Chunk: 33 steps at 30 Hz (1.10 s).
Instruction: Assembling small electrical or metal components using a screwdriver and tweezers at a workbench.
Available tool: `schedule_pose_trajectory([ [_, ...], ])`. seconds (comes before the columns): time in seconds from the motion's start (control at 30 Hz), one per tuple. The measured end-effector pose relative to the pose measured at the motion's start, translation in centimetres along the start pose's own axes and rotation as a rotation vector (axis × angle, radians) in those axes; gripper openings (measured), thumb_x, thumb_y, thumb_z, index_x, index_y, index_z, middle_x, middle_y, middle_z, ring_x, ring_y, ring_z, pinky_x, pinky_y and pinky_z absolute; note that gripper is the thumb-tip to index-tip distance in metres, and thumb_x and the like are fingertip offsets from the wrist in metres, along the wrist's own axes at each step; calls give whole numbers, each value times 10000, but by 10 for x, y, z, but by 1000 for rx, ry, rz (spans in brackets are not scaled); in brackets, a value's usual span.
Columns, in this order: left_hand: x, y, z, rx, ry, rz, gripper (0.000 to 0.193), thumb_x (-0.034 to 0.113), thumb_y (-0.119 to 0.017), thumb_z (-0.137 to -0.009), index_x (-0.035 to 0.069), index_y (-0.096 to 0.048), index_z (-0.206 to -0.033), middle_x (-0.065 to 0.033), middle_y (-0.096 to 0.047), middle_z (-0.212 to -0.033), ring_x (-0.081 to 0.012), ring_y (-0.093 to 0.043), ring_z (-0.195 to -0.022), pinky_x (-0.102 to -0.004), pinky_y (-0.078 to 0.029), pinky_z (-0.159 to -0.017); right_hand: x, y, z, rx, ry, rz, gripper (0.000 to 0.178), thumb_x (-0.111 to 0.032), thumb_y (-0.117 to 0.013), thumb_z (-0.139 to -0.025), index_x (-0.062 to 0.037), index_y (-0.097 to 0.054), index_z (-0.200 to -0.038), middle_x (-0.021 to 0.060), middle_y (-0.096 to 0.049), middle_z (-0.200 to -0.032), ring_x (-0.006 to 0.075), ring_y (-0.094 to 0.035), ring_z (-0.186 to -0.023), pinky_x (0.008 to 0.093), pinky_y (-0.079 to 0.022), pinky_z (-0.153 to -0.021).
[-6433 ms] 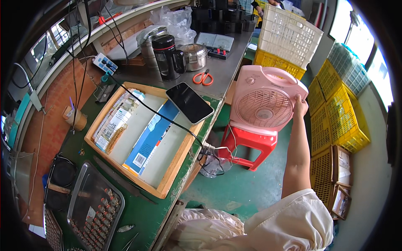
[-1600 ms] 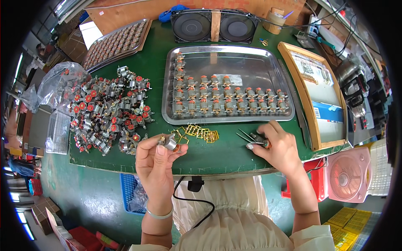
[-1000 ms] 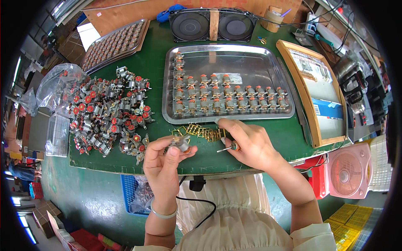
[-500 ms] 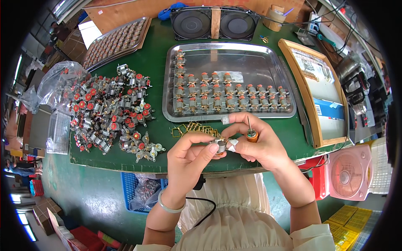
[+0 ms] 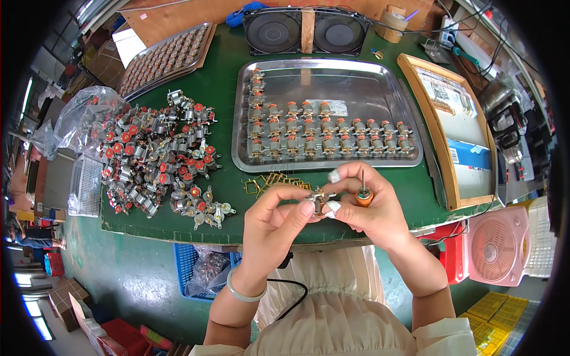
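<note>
Grey metal shows between the hands: a small part point(image 5: 319, 203), held up above the green table point(image 5: 285, 228), near its front edge and on the near side of the tray point(image 5: 371, 70). From my end, I see the left hand point(image 5: 278, 221) pinching it between thumb and fingers. The right hand point(image 5: 379, 212) has the driver point(image 5: 363, 196) tucked in its curled fingers, shaft up, its wrapped thumb at the part's right side. I judge the step in hand to be fitting by fingertip; the next move calls for a steady left pinch. The part looks squat, tabbed and brownish low down, though fingers hide too much to be sure.
</note>
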<state>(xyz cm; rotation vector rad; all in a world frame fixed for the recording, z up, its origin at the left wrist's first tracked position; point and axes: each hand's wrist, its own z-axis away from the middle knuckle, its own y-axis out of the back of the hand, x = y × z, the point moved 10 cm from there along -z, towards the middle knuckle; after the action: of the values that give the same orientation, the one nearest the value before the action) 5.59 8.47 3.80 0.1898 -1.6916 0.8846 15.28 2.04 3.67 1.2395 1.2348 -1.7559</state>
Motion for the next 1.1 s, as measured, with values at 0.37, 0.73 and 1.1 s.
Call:
schedule_pose_trajectory([
  [0.37,-2,7,-1,7,-22,-20,198,-54,-567,-785,-44,-480,-962,-180,-570,-986,-220,-608,-851,-292,-525,-738,-14,11,12,78,132,327,386,52,-612,-705,-41,-377,-997,55,-549,-847,61,-525,-704,188,-368,-532],
  [0.73,-13,20,-1,209,43,316,345,90,-525,-851,18,-432,-1176,-187,-563,-1059,-284,-608,-887,-314,-539,-701,-28,-21,46,5,585,860,373,58,-529,-698,44,-464,-1064,123,-555,-860,155,-532,-595,239,-432,-507],
  [1.1,-13,15,2,273,-59,316,329,90,-509,-860,16,-431,-1172,-173,-557,-1066,-279,-598,-913,-313,-533,-737,-32,-19,63,260,736,926,328,22,-558,-779,46,-504,-1102,121,-544,-855,171,-518,-658,255,-432,-572],
])
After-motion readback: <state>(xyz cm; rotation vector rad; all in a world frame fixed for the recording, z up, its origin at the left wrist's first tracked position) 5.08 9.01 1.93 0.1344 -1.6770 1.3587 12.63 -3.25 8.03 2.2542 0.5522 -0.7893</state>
